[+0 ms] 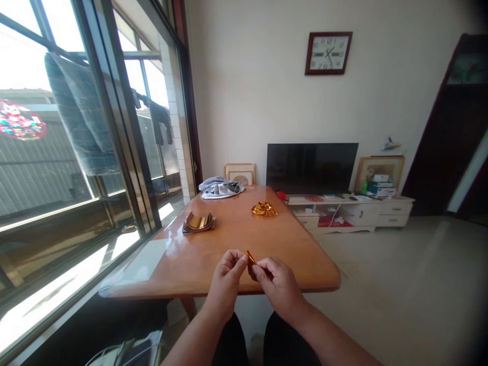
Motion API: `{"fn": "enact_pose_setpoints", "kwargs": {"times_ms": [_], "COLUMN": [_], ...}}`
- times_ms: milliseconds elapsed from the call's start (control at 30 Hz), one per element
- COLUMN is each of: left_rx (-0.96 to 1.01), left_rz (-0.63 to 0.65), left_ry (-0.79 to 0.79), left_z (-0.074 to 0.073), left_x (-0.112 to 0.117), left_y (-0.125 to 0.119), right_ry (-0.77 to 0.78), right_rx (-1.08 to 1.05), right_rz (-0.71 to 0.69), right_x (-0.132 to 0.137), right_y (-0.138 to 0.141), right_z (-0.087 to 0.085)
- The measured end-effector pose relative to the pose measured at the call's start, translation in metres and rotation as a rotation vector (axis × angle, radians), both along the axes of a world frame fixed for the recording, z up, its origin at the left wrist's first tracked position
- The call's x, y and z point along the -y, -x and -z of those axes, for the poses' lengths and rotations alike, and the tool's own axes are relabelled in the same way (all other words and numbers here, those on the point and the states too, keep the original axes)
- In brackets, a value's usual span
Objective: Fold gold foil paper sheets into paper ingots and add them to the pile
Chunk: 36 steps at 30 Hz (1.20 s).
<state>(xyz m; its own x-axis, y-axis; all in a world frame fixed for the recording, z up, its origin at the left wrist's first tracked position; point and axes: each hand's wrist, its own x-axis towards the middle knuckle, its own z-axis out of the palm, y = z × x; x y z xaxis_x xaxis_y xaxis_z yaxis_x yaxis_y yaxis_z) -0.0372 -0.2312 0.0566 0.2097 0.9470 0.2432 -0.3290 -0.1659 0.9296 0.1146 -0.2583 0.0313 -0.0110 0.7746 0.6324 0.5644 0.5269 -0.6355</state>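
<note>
Between my two hands is a small folded piece of shiny gold foil paper point(250, 258), above the near edge of the table. My right hand point(280, 282) pinches its lower right part between thumb and fingers. At its left edge, my left hand point(227, 278) is closed in a pinch; the fingertips partly hide what they grip. Farther up the table, to the left, lies a curled stack of gold foil sheets point(198, 221). A gold foil folded piece or heap point(264, 209) sits toward the table's right side.
The brown wooden table point(229, 239) has rounded corners. A white sheet point(147, 260) lies at its left, and a bundle of grey cloth point(221, 187) at its far end. Windows point(133, 127) line the left; a television point(312, 168) stands behind on a low white cabinet point(366, 216).
</note>
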Motion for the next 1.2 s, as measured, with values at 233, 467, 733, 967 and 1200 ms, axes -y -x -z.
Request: {"fn": "enact_pose_setpoints", "kwargs": {"times_ms": [233, 467, 733, 967, 1200], "left_rx": [-0.042, 0.014, -0.062, -0.037, -0.014], "left_rz": [-0.017, -0.036, 0.143, 0.109, 0.097], "left_ry": [0.015, 0.053, 0.056, 0.045, 0.017], "left_z": [0.005, 0.007, 0.013, 0.012, 0.013], "left_x": [-0.007, -0.008, -0.007, -0.004, -0.004], "left_y": [0.003, 0.0, 0.004, 0.003, 0.004], "right_ry": [0.026, 0.054, 0.214, 0.291, 0.306], "right_rx": [-0.049, -0.064, -0.268, -0.326, -0.331], "right_rz": [-0.029, -0.069, -0.2, -0.23, -0.272], "right_x": [0.001, 0.003, 0.007, 0.005, 0.004], "right_y": [-0.002, -0.005, -0.007, -0.011, -0.012], "right_z": [-0.002, -0.006, -0.008, -0.001, -0.001]}}
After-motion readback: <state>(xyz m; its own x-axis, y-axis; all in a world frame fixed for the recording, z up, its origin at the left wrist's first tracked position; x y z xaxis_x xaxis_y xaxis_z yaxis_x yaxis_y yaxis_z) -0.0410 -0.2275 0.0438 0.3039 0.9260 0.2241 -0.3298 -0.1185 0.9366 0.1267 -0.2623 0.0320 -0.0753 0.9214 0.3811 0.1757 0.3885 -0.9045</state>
